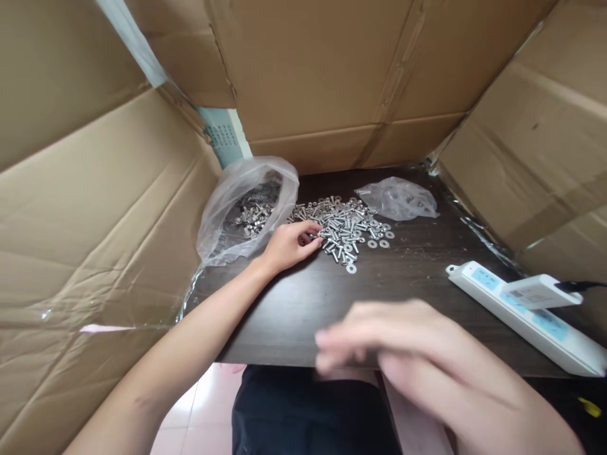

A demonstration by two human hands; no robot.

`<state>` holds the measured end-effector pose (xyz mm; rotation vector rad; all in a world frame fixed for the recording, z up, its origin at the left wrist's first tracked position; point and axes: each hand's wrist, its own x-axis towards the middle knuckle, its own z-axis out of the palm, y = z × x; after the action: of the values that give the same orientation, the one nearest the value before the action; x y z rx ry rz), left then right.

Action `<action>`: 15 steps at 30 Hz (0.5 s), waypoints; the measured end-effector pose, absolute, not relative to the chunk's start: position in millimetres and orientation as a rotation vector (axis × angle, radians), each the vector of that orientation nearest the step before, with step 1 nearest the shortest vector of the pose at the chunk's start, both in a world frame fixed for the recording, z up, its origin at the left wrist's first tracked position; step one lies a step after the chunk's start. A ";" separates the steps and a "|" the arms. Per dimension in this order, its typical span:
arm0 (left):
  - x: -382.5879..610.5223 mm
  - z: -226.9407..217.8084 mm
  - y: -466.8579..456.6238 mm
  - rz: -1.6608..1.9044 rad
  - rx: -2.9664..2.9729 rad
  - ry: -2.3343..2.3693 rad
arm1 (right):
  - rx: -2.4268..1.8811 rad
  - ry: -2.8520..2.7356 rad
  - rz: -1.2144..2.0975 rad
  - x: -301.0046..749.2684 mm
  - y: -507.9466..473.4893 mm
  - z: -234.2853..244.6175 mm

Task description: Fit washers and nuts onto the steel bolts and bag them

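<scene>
My left hand (290, 243) reaches across the dark table (303, 309) to a heap of silver bolts and washers (344, 229). Its fingers curl at the heap's left edge, pinching something I cannot make out. My right hand (403, 360) hovers close to the camera over the table's front edge, blurred by motion, fingers stretched to the left with nothing visible in them. A clear plastic bag (246, 208) holding more bolts lies open just left of the heap.
A second, smaller clear bag (398, 199) lies behind the heap on the right. A white power strip (526, 316) with a plugged-in adapter sits at the right front. Cardboard walls (95, 208) enclose the table on the left, back and right.
</scene>
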<state>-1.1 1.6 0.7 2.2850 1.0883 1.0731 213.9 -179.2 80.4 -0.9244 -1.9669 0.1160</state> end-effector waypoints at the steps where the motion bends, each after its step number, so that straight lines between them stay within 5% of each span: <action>1: -1.2 1.4 1.4 1.079 2.286 1.076 | -0.958 -2.059 0.220 211.8 -150.2 83.5; 4: -0.5 2.9 0.8 1.076 2.289 1.056 | -1.091 -2.141 0.354 205.9 -69.4 77.6; 7: 0.6 2.4 0.9 1.082 2.286 1.059 | -1.117 -2.116 0.153 200.8 -21.8 50.4; 15: 1.1 0.0 3.2 1.166 2.241 1.031 | -1.014 -2.190 0.140 196.5 -4.6 6.9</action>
<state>1.1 3.2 0.0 2.2408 1.0307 1.1662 196.5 -4.6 6.9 -1.0143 -2.1902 0.1403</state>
